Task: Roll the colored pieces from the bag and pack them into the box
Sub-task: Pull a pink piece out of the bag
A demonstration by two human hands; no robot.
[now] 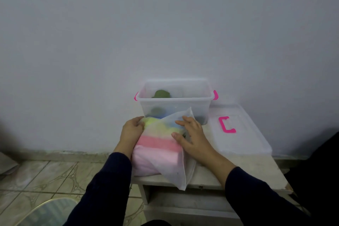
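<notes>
A translucent white bag lies on the small white table, stuffed with stacked colored pieces: yellow, blue, red-pink and pale pink show through it. My left hand grips the bag's far left end by the yellow piece. My right hand rests flat on the bag's upper right side, fingers spread. Behind the bag stands a clear plastic box with pink latches; a dark green rolled piece sits inside, with blue and dark shapes lower down.
The box's clear lid with a pink handle lies on the table to the right. The table stands against a plain wall. Tiled floor and a glass edge are at the lower left. A dark shape fills the right edge.
</notes>
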